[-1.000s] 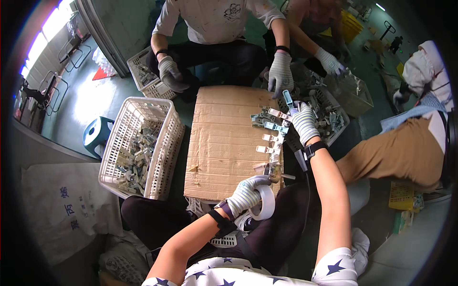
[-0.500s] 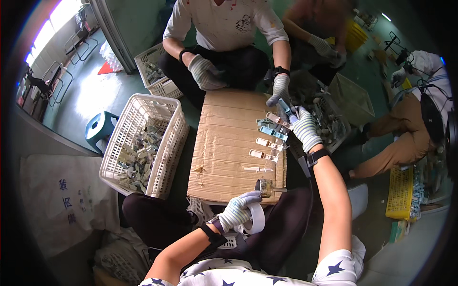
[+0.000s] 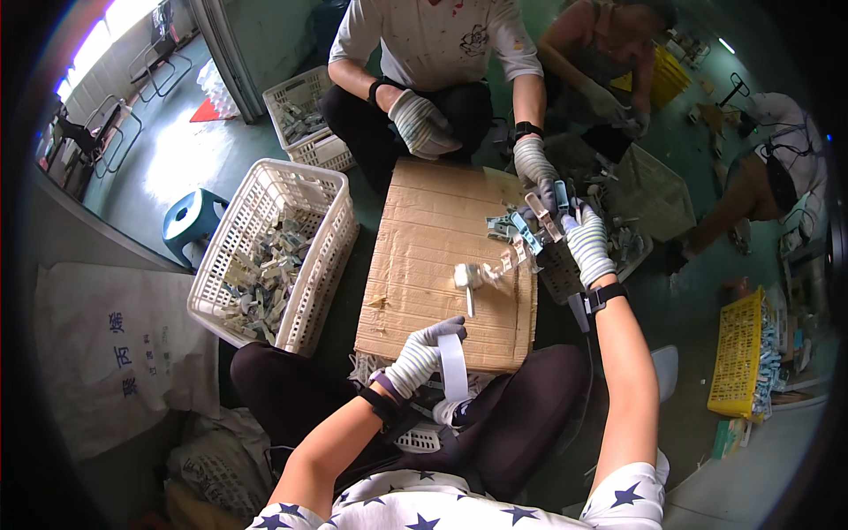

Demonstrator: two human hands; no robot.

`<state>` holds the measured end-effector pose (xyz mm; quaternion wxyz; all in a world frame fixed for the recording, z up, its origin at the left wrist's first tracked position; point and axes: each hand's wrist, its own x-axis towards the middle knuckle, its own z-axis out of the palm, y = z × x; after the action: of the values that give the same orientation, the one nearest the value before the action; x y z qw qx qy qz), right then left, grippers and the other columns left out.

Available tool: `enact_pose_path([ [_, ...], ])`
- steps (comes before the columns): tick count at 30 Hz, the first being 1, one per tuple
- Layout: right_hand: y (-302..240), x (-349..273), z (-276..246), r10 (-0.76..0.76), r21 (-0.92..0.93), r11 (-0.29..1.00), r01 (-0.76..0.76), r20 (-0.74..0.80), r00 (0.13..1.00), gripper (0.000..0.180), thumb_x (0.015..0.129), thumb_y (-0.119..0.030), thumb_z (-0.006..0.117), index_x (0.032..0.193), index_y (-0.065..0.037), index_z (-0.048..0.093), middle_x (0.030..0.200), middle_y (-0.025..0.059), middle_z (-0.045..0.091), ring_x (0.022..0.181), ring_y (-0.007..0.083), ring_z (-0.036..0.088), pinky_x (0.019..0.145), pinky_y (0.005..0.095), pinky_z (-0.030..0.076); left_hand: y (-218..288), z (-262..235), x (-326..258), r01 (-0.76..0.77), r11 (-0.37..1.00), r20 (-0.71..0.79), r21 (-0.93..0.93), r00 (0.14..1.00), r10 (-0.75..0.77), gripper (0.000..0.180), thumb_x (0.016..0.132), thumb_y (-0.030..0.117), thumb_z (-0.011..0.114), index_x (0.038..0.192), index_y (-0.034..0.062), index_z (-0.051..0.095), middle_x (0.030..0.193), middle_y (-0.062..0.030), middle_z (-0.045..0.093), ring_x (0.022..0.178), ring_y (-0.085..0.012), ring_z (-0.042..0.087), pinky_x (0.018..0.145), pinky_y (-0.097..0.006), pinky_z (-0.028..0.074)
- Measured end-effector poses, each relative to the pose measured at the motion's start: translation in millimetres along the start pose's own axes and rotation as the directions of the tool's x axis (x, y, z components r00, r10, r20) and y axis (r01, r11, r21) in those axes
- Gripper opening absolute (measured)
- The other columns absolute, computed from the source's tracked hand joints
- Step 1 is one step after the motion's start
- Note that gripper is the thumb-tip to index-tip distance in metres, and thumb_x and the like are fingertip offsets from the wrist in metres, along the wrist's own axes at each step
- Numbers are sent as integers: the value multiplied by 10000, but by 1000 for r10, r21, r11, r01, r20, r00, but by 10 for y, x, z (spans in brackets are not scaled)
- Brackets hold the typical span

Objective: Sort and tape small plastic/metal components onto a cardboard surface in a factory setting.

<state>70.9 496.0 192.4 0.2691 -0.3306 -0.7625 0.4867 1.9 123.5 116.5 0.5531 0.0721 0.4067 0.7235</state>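
Note:
My left hand (image 3: 422, 358), in a striped glove, is closed around a white tape roll (image 3: 453, 367) at the near edge of the cardboard (image 3: 415, 247). At its far right edge my gloved right hand (image 3: 586, 238) grips a blue clothes peg (image 3: 562, 193). A co-worker's gloved hand (image 3: 533, 163) reaches in right beside it. A pink peg (image 3: 543, 217) and a light-blue peg (image 3: 526, 234) lie tilted in line with the one I hold, next to a teal peg (image 3: 500, 227). Paler pegs (image 3: 511, 258) trail blurred toward a small round metal piece with a stick-like handle (image 3: 469, 284).
A white basket (image 3: 340, 199) of pegs stands left of the cardboard, with a blue stool (image 3: 190, 216) behind it. Opposite me sits the co-worker (image 3: 442, 44); more people are beyond, at right. A yellow basket (image 3: 738, 353) of blue pegs stands far right.
My right hand and the co-worker's hand have shifted right with the blue peg, and the row of pegs has tilted and bunched. The metal piece has moved farther from my left hand and turned.

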Motion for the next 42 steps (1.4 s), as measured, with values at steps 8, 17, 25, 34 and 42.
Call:
enact_pose_path([
  [8,-589,-1223,502,-106,27,994,108,-75,992,163,929,-170,564,985,-34,633,836,-4,637,702,71,556,643,242,464,479,-164,183,-87,981,40,175,996,81,444,759,-57,696,1183,40,608,1143,-63,637,1030,-140,602,927,-276,481],
  [17,-853,-2119,1362,232,380,785,-489,551,801,253,856,-127,678,1076,-18,617,913,2,628,818,75,563,720,227,473,1008,-148,605,-139,875,188,463,981,56,533,757,-59,694,1256,24,528,1164,-64,604,1038,-160,583,915,-305,483],
  [25,-947,-2025,1364,114,409,871,-271,368,923,243,896,-151,635,1106,-27,637,717,-79,522,585,5,434,532,182,392,1400,-147,1038,-155,862,219,484,974,52,369,872,47,610,1226,-6,521,1021,-81,626,913,-177,621,839,-288,517],
  [34,-828,-1728,1353,-498,-29,866,499,-139,856,210,905,-133,572,1069,-17,633,1243,104,517,794,144,585,691,240,496,1950,-85,1014,-198,955,207,220,966,153,465,799,21,692,1233,55,528,995,-54,609,851,-148,611,779,-273,532],
  [42,-621,-1206,1849,-433,-74,898,435,39,901,435,839,-5,569,1268,6,495,1199,160,554,1065,241,557,910,327,456,2132,-111,877,-192,974,151,119,973,173,575,762,33,724,1284,88,490,1115,-77,582,829,-152,599,672,-331,557],
])
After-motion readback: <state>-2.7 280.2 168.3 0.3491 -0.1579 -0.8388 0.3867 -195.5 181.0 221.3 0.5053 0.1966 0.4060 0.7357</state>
